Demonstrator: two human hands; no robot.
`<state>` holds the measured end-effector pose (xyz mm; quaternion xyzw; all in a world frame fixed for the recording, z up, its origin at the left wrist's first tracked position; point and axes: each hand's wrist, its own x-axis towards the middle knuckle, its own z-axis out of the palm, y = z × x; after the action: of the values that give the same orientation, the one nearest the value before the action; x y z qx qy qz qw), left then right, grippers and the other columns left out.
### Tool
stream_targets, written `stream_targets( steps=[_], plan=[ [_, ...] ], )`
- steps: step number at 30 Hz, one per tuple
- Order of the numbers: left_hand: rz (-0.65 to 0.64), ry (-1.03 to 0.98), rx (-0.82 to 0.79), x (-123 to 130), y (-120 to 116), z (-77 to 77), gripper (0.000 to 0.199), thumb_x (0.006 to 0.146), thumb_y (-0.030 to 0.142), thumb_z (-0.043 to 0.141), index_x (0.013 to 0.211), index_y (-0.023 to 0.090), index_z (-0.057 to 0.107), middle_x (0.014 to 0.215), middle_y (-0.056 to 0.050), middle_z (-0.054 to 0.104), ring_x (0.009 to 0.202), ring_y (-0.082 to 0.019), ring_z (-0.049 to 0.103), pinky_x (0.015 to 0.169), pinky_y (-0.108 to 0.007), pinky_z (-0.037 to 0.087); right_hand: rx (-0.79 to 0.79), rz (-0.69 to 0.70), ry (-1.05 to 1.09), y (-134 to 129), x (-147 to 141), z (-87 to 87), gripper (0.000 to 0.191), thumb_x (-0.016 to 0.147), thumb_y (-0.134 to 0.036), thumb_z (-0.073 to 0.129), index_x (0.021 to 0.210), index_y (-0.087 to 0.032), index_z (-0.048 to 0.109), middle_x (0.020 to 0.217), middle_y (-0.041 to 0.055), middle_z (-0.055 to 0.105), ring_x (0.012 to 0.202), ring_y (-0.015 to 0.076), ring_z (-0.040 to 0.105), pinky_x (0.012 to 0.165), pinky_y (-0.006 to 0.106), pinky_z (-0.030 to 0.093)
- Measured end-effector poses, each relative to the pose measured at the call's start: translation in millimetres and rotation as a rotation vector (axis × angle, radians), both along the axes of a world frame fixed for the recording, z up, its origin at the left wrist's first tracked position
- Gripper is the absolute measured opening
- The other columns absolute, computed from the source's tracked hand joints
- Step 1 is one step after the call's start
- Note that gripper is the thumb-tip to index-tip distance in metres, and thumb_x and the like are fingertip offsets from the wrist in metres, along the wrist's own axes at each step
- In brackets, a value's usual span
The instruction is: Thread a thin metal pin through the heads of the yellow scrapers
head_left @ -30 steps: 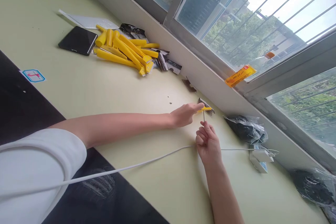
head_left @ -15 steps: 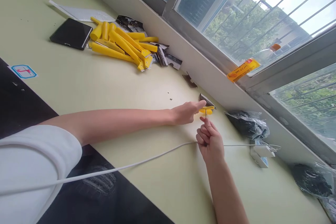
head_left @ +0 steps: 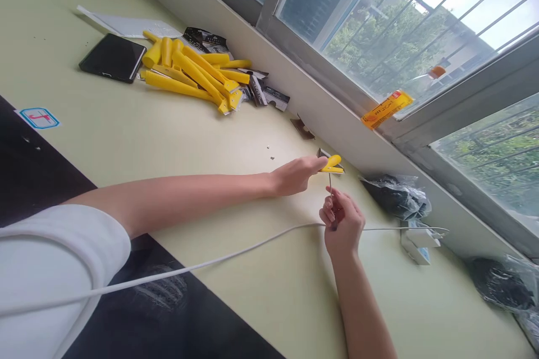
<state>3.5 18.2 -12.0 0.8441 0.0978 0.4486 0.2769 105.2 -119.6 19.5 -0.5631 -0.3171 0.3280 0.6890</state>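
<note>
Pale-green tabletop (head_left: 168,140); left hand (head_left: 298,175) grips yellow plastic-looking tool (head_left: 336,160), likely light, stiff, best held by its handle; right hand (head_left: 344,224) clasps thin metal-shafted driver (head_left: 330,182).

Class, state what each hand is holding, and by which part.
The left hand grips a yellow tool by one end, mostly hidden from view; the right hand holds a thin-shafted tool by its lower part, leaving the upper shaft bare.

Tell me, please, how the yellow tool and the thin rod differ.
The yellow tool is broader and bright yellow; the thin rod is slender and greyish. The left hand grips the yellow tool; the right hand holds the thin rod. Both are partly hidden by the hands.
</note>
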Motion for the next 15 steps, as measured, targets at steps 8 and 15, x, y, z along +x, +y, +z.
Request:
stream_targets(
  steps=[8, 15],
  plan=[
    [-0.03, -0.086, -0.104, -5, -2, 5.7, 0.025, 0.091, 0.013, 0.044, 0.08, 0.025, 0.024, 0.073, 0.001, 0.04, 0.06, -0.015, 0.03, 0.056, -0.028, 0.028, 0.041, -0.096, -0.302, 1, -2, -18.8, 0.04, 0.078, -0.04, 0.078, 0.11, -0.017, 0.076, 0.071, -0.0009, 0.054, 0.055, 0.0072, 0.041, 0.043, 0.02, 0.028],
    [-0.081, -0.051, -0.16, -8, -3, 8.6, 0.018, 0.094, 0.018, 0.047, 0.085, 0.024, 0.032, 0.077, 0.0, 0.05, 0.059, -0.014, 0.037, 0.058, -0.028, 0.031, 0.039, -0.122, -0.341, 1, -4, -20.1, 0.04, 0.077, -0.041, 0.079, 0.109, -0.017, 0.075, 0.079, 0.001, 0.059, 0.056, 0.0075, 0.042, 0.047, 0.023, 0.035]
  ],
)
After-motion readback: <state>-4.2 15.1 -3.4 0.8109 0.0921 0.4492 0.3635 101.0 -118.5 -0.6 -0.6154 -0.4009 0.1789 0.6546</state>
